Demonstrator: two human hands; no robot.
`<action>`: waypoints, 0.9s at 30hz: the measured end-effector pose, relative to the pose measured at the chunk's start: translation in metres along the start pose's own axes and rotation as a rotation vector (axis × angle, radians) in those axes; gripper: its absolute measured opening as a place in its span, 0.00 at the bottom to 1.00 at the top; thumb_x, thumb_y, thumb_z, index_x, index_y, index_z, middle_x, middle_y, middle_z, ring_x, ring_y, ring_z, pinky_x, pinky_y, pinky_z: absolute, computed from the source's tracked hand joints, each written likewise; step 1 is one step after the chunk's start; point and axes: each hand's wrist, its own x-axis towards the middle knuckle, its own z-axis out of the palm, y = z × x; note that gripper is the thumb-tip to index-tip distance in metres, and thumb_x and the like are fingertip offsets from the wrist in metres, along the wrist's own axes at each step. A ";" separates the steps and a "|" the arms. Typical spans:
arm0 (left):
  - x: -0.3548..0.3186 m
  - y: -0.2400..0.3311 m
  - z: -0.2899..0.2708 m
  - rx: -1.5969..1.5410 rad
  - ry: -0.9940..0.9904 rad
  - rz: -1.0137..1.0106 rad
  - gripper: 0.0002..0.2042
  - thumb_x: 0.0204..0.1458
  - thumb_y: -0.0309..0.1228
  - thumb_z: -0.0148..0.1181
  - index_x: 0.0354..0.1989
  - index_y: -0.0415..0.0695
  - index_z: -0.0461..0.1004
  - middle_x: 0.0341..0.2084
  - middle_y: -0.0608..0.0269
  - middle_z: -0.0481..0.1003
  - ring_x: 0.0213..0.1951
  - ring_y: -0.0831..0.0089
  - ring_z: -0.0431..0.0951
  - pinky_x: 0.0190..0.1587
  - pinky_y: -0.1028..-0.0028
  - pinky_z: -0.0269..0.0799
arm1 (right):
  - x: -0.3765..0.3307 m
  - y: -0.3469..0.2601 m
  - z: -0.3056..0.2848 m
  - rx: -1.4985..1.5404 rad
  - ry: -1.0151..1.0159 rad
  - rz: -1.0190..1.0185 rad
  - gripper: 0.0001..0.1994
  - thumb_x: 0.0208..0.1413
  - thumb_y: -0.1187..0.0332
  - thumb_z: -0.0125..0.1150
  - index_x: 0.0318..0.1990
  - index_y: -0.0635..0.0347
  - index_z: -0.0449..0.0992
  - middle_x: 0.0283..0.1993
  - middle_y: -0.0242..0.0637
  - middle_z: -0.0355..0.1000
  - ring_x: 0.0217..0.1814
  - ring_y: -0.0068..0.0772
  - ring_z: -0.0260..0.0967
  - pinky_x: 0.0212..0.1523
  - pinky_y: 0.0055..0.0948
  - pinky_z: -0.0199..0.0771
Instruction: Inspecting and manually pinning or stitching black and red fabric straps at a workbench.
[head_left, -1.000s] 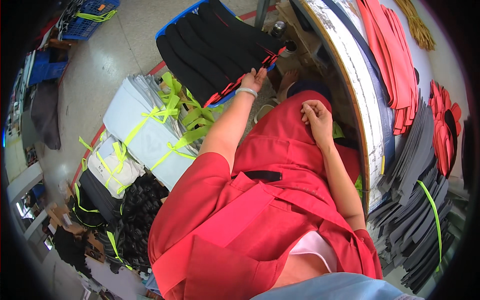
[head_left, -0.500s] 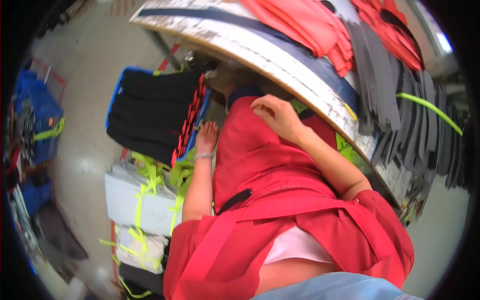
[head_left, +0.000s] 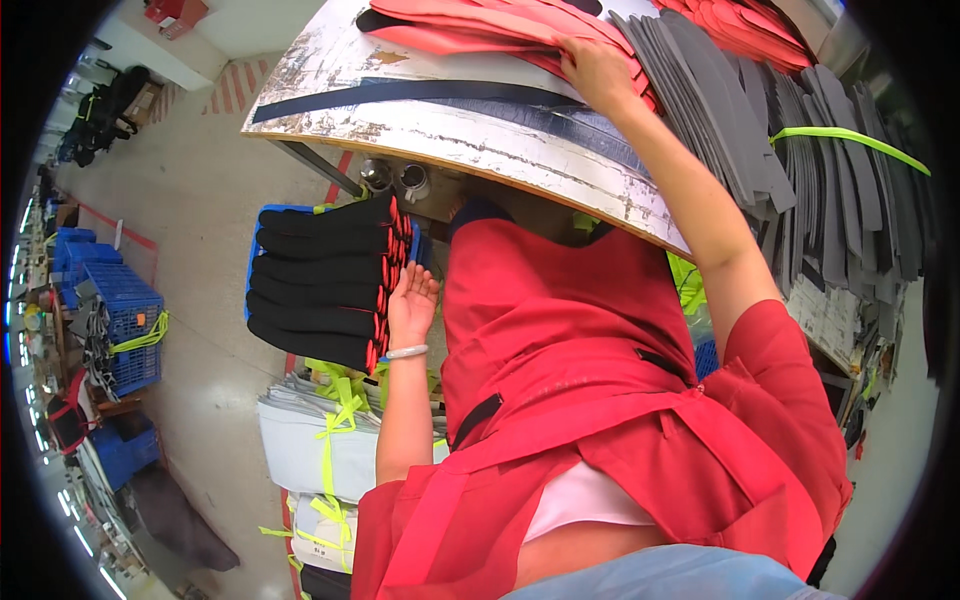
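At the table (head_left: 330, 120), my right hand (head_left: 597, 75) reaches up to a pile of long coral strips (head_left: 470, 30) with dark undersides. Its fingers close on the pile's near edge; how many layers they hold is hidden. My left hand (head_left: 412, 303) hangs beside a blue crate (head_left: 250, 268), palm up and fingers stretched out, with nothing in it. Stacked black strips with red edges (head_left: 320, 275) fill that crate, their red ends close to my left fingers. A long dark strip (head_left: 400, 95) lies along the table.
Right of the coral pile stand rows of grey strips (head_left: 690, 120), some tied with a yellow-green band (head_left: 850, 140). Below the crate are pale bundles (head_left: 310, 445) tied with yellow-green ribbon. Two metal cups (head_left: 413, 180) sit under the table. Blue baskets (head_left: 125, 320) stand far left.
My right hand has moved from above my lap up to the coral pile and closed on its edge. My left hand stays by the crate, palm now turned up. The view has shifted.
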 end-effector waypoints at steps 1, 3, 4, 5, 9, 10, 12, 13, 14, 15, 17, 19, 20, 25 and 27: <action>0.000 0.000 0.006 0.023 -0.028 0.010 0.11 0.60 0.35 0.53 0.44 0.43 0.75 0.36 0.63 0.79 0.39 0.69 0.78 0.45 0.67 0.74 | 0.007 -0.008 -0.014 0.065 0.051 -0.021 0.15 0.52 0.66 0.53 0.48 0.50 0.76 0.31 0.42 0.77 0.35 0.44 0.76 0.36 0.42 0.75; -0.001 -0.007 0.024 0.075 -0.051 0.021 0.11 0.60 0.34 0.53 0.45 0.43 0.74 0.36 0.63 0.78 0.39 0.69 0.78 0.45 0.67 0.74 | 0.009 -0.029 -0.044 0.061 0.017 -0.037 0.15 0.52 0.66 0.53 0.48 0.50 0.76 0.32 0.43 0.77 0.35 0.45 0.76 0.36 0.42 0.76; -0.002 -0.013 0.037 0.120 -0.076 0.026 0.11 0.60 0.34 0.53 0.46 0.43 0.74 0.36 0.63 0.78 0.39 0.69 0.78 0.45 0.67 0.74 | 0.005 -0.042 -0.057 0.048 -0.021 -0.056 0.15 0.52 0.66 0.53 0.48 0.49 0.76 0.32 0.44 0.77 0.35 0.45 0.76 0.35 0.43 0.76; -0.004 -0.022 0.053 0.154 -0.071 0.037 0.11 0.60 0.32 0.53 0.48 0.42 0.72 0.36 0.62 0.78 0.38 0.69 0.78 0.44 0.69 0.75 | -0.006 -0.059 -0.066 -0.011 -0.161 -0.020 0.15 0.52 0.67 0.52 0.47 0.49 0.76 0.31 0.44 0.77 0.35 0.46 0.76 0.33 0.43 0.76; -0.005 -0.058 0.097 0.537 -0.109 0.129 0.12 0.60 0.30 0.53 0.49 0.39 0.71 0.36 0.59 0.77 0.35 0.70 0.79 0.39 0.74 0.76 | -0.083 -0.066 -0.030 0.073 -0.153 -0.100 0.19 0.50 0.66 0.56 0.52 0.44 0.73 0.35 0.42 0.74 0.38 0.44 0.73 0.36 0.42 0.75; -0.006 -0.063 0.106 0.538 -0.106 0.131 0.12 0.60 0.30 0.53 0.49 0.39 0.71 0.36 0.59 0.77 0.35 0.70 0.79 0.39 0.74 0.76 | -0.097 -0.060 -0.019 0.146 -0.019 -0.100 0.22 0.50 0.66 0.56 0.56 0.40 0.71 0.38 0.41 0.73 0.40 0.44 0.72 0.38 0.41 0.75; -0.012 -0.070 0.123 0.681 -0.192 0.067 0.13 0.60 0.31 0.53 0.50 0.37 0.70 0.36 0.58 0.77 0.36 0.69 0.79 0.39 0.72 0.77 | -0.099 -0.059 -0.022 0.194 -0.031 -0.075 0.24 0.50 0.66 0.56 0.58 0.37 0.69 0.40 0.40 0.72 0.41 0.43 0.71 0.39 0.40 0.75; -0.009 -0.073 0.135 0.724 -0.231 0.007 0.13 0.61 0.31 0.51 0.49 0.37 0.71 0.37 0.55 0.77 0.39 0.65 0.79 0.43 0.70 0.77 | -0.101 -0.058 -0.025 0.231 -0.040 -0.042 0.27 0.50 0.66 0.56 0.61 0.33 0.67 0.42 0.39 0.72 0.42 0.42 0.70 0.40 0.39 0.75; -0.005 -0.076 0.151 0.724 -0.301 -0.023 0.15 0.62 0.33 0.51 0.51 0.36 0.69 0.39 0.54 0.76 0.40 0.63 0.79 0.44 0.69 0.77 | -0.101 -0.056 -0.025 0.222 -0.032 -0.055 0.27 0.51 0.66 0.55 0.61 0.31 0.67 0.41 0.37 0.72 0.41 0.42 0.70 0.40 0.38 0.75; 0.004 -0.078 0.169 0.721 -0.374 -0.044 0.17 0.62 0.36 0.51 0.52 0.35 0.67 0.40 0.52 0.76 0.41 0.62 0.79 0.44 0.67 0.77 | -0.103 -0.055 -0.024 0.233 -0.027 -0.076 0.26 0.51 0.67 0.55 0.59 0.32 0.68 0.40 0.37 0.72 0.40 0.41 0.71 0.40 0.38 0.75; 0.032 -0.082 0.212 0.706 -0.373 0.065 0.23 0.62 0.41 0.50 0.56 0.35 0.61 0.44 0.47 0.73 0.43 0.58 0.78 0.46 0.63 0.77 | -0.105 -0.052 -0.023 0.240 -0.020 -0.106 0.25 0.50 0.68 0.55 0.58 0.32 0.69 0.40 0.36 0.72 0.39 0.41 0.71 0.39 0.37 0.75; 0.070 -0.071 0.247 0.581 -0.349 0.168 0.25 0.63 0.43 0.47 0.55 0.32 0.59 0.47 0.41 0.70 0.45 0.49 0.76 0.48 0.53 0.76 | -0.107 -0.054 -0.028 0.251 -0.037 -0.147 0.24 0.52 0.68 0.55 0.58 0.32 0.69 0.40 0.36 0.72 0.40 0.40 0.70 0.41 0.36 0.75; 0.088 -0.061 0.254 0.573 -0.345 0.186 0.25 0.63 0.43 0.47 0.55 0.32 0.59 0.47 0.41 0.70 0.45 0.49 0.76 0.48 0.53 0.76 | -0.104 -0.057 -0.030 0.257 -0.035 -0.165 0.24 0.52 0.68 0.55 0.58 0.32 0.69 0.40 0.36 0.72 0.40 0.40 0.70 0.41 0.36 0.75; 0.110 -0.049 0.233 0.515 -0.253 0.372 0.18 0.63 0.37 0.46 0.51 0.33 0.64 0.43 0.48 0.74 0.46 0.57 0.77 0.46 0.57 0.78 | -0.100 -0.032 -0.033 0.157 -0.086 -0.154 0.24 0.53 0.66 0.58 0.59 0.33 0.69 0.45 0.38 0.72 0.47 0.42 0.70 0.49 0.38 0.71; 0.081 -0.055 0.213 0.459 -0.260 0.380 0.17 0.63 0.36 0.46 0.51 0.34 0.66 0.45 0.50 0.74 0.47 0.58 0.77 0.48 0.59 0.77 | -0.110 -0.021 -0.032 0.147 -0.002 -0.166 0.24 0.53 0.65 0.59 0.59 0.34 0.69 0.47 0.40 0.72 0.49 0.43 0.69 0.51 0.38 0.70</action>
